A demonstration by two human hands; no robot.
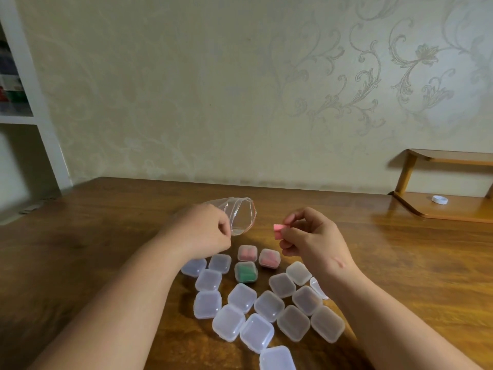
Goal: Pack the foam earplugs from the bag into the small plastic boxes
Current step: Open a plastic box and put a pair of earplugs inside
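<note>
Pinching a pink earplug (278, 231) in the right hand (312, 237), up near the small boxes (269, 305) on the table (400, 263). Gripping the clear bag (241, 213) by its edge in the left hand (204, 232)

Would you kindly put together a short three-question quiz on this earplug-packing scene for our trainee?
1. True or false: the right hand pinches a pink earplug.
2. How many of the small boxes visibly hold earplugs? A one; B three; C six.
3. Fill in the blank: the left hand grips the clear ___.

Key: 1 true. 2 B: two boxes with pink ones and one with green. 3 bag.
</note>
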